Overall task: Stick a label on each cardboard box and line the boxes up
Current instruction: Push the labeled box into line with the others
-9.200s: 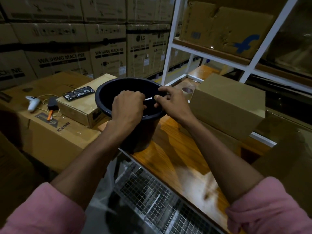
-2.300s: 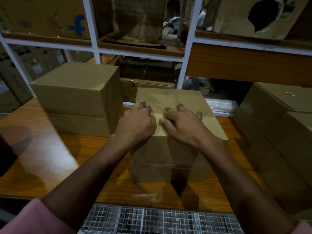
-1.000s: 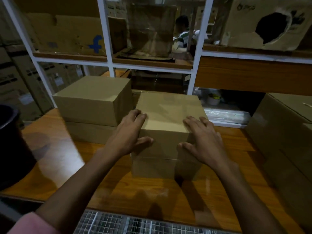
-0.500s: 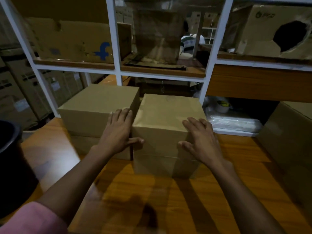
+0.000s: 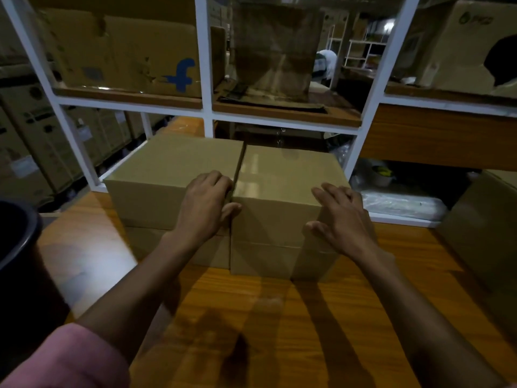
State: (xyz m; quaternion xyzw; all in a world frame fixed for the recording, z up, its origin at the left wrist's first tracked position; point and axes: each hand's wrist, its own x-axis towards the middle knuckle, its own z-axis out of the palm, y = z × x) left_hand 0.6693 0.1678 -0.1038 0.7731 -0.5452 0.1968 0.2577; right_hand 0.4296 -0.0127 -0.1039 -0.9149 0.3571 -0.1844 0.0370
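Two plain cardboard boxes stand side by side on the wooden table (image 5: 251, 317), their sides touching. The left box (image 5: 167, 175) is wider; the right box (image 5: 282, 191) has a glossy sheen on its top. My left hand (image 5: 205, 211) lies at the seam between them, fingers on the top edges and thumb against the right box's front. My right hand (image 5: 342, 219) rests with spread, straight fingers on the right box's near right corner. I see no label on either box.
A black bucket (image 5: 16, 247) stands at the table's left edge. A white shelf frame (image 5: 205, 79) with worn cartons rises behind the boxes. Larger cardboard boxes (image 5: 489, 233) sit at the right. A person (image 5: 324, 63) is far behind the shelf.
The right box has slid left and back until it touches the left box. My left hand has come out of the gap onto the seam; my right hand stays on the right corner.
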